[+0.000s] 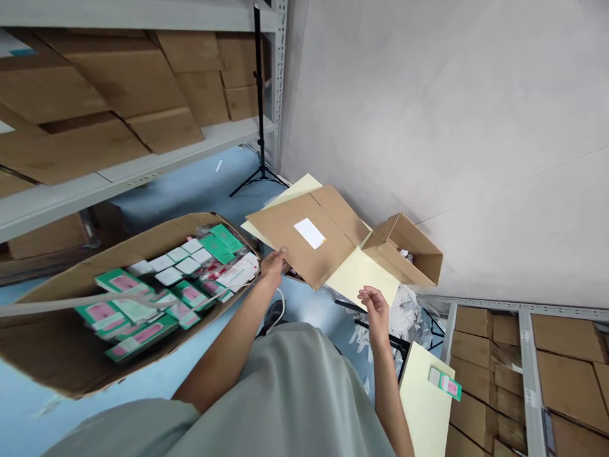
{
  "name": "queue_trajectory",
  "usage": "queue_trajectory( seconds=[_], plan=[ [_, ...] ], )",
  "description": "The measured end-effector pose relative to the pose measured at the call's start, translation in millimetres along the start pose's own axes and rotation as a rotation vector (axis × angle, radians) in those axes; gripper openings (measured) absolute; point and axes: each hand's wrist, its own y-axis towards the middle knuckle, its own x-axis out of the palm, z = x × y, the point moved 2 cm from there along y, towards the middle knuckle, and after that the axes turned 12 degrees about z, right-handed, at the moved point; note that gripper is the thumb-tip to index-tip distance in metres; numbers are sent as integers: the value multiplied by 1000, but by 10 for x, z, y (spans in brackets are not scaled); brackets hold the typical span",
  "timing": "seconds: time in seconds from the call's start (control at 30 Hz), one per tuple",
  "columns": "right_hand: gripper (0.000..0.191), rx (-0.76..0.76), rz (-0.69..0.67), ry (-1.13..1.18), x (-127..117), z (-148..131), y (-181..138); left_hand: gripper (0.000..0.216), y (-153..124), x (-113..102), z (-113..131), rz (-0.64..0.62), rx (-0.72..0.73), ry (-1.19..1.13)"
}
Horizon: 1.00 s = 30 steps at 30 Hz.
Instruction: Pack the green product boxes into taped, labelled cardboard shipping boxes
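A brown cardboard sheet (288, 219) with a crease and a white label (310, 233) lies tilted over a pale yellow tabletop (364, 279). My left hand (273, 265) grips its near left edge between thumb and fingers. Over the tabletop's near edge is my right hand (375, 308), fingers loosely bent and a little apart, with nothing visible in them. Beside my left forearm stands a large open carton (190, 223) holding green-and-pink boxes (143, 336) and small white boxes (169, 275).
A small open cardboard box (413, 247) sits by the wall. White scraps (404, 317) gather below the table. A green-and-pink box (446, 383) lies on another pale surface (423, 412). Shelves with cartons (99, 95) stand left and right (566, 336); a black tripod (259, 114) stands behind.
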Motion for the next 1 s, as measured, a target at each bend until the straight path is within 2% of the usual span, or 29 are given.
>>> queue_trajectory(
  seconds=[0.1, 0.17, 0.23, 0.3, 0.4, 0.5, 0.6, 0.7, 0.77, 0.83, 0.9, 1.0],
  plan=[
    [36, -44, -13, 25, 73, -122, -2, 41, 3, 3, 303, -24, -11, -41],
    [35, -68, 1, 52, 75, -205, -8, 40, -16, -1, 572, -44, 32, -72],
    [35, -100, 42, 83, 7, -290, -1, 34, -87, 15, 871, -99, 131, -125],
    [35, -144, 111, 111, -158, -379, 38, 34, -237, 79, 1151, -192, 254, -188],
    [36, -217, 268, 133, -626, -525, 141, 43, -610, 294, 1441, -353, 380, -231],
    [39, -308, 505, 107, -1274, -727, 93, 56, -1085, 569, 1565, -578, 397, -222],
    [44, -409, 806, 34, -1872, -1036, -384, 64, -1574, 667, 1648, -796, 300, -166],
    [49, -479, 1091, -69, -2338, -1350, -1197, 72, -2093, 562, 1727, -926, 205, -39],
    [58, -455, 1224, -117, -2676, -1407, -1711, 78, -2511, 526, 1650, -997, 185, 79],
    [72, -356, 1314, -103, -3106, -1251, -2118, 81, -3021, 592, 1358, -1087, 196, 231],
    [82, -212, 1382, -40, -3593, -900, -2467, 83, -3609, 722, 850, -1222, 214, 410],
    [81, 13, 1538, 48, -4220, -212, -3083, 87, -4512, 838, -125, -1474, 213, 661]
  ],
)
